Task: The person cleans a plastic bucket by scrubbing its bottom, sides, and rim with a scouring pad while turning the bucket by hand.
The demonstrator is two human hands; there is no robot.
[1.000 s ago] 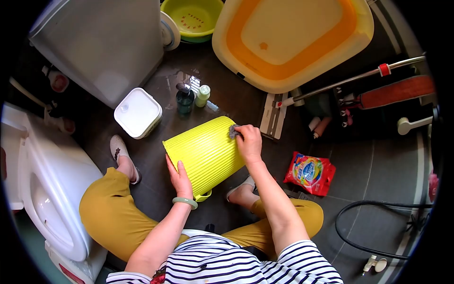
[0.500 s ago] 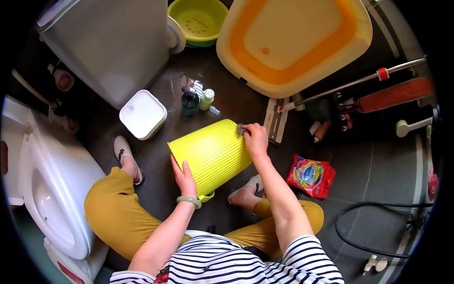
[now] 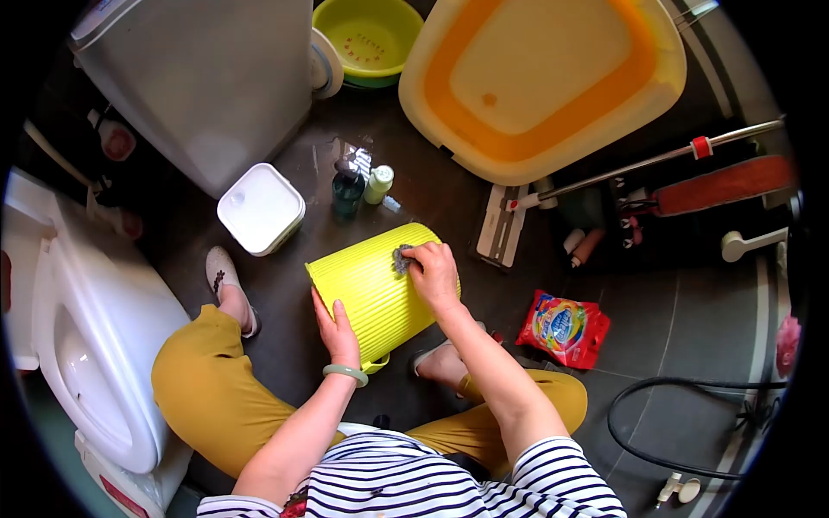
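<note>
A ribbed yellow bucket (image 3: 371, 289) lies tilted on its side between my knees, its handle low near my left wrist. My left hand (image 3: 338, 332) grips the bucket's left rim, thumb on the outer wall and the other fingers partly hidden. Pinched in my right hand (image 3: 434, 274) is a grey steel wool scrubber (image 3: 401, 259), pressed against the ribbed side. Beyond the bucket stand a dark pump bottle (image 3: 347, 192) and a small pale green bottle (image 3: 378, 185) on the wet floor.
A white-lidded square tub (image 3: 261, 209) stands left of the bottles. The toilet (image 3: 104, 345) is at my left, a grey bin-like box (image 3: 199, 95) behind. A folding basin (image 3: 553, 78) leans at the back. On the right lie a red packet (image 3: 564, 329) and black hose (image 3: 622, 432).
My right hand has moved left with the steel wool, from the bucket's far right edge to the middle of its side. My left hand keeps its hold on the rim.
</note>
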